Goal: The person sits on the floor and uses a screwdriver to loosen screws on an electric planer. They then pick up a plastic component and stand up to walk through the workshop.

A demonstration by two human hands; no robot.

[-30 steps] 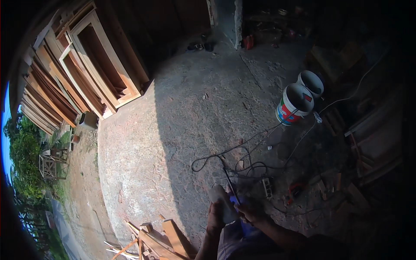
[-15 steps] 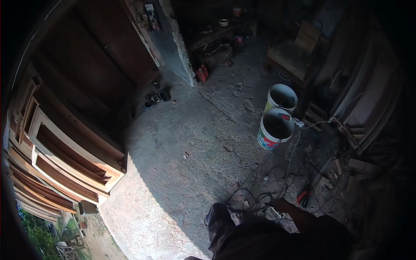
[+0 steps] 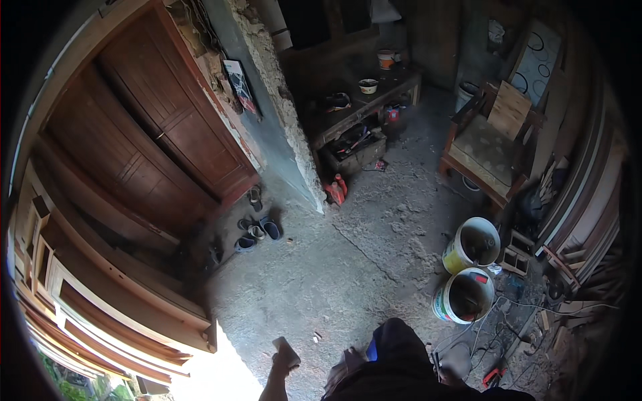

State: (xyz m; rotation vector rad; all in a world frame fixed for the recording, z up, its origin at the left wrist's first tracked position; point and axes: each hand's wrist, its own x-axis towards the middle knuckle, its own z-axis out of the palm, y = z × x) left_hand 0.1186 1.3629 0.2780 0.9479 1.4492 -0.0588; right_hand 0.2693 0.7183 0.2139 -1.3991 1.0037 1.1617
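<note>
My left hand [image 3: 286,354] is out over the concrete floor at the lower middle, left of my dark-clothed leg [image 3: 401,344]. It is smeared, and I cannot make out its fingers or whether anything is in it. My right hand [image 3: 456,364] is low on the right, beside a dark upright piece [image 3: 437,366] and close to loose cables [image 3: 476,341]. Blur and shadow hide its fingers too. Just right of it lies a red and black tool [image 3: 493,375] on the floor. Two white buckets [image 3: 438,304] stand beyond this hand, one behind the other.
Wooden frames [image 3: 127,301] lean along the left, beside a brown double door [image 3: 167,127]. Several shoes [image 3: 257,230] lie by a rough wall edge [image 3: 294,113]. A low bench [image 3: 374,100] and a wooden armchair [image 3: 485,150] stand at the back. Boards [image 3: 588,180] lean at right.
The view has tilted up, so the buckets and cables sit lower and farther right. My left hand has come into view. My right hand was among the cables and now appears lower and blurred.
</note>
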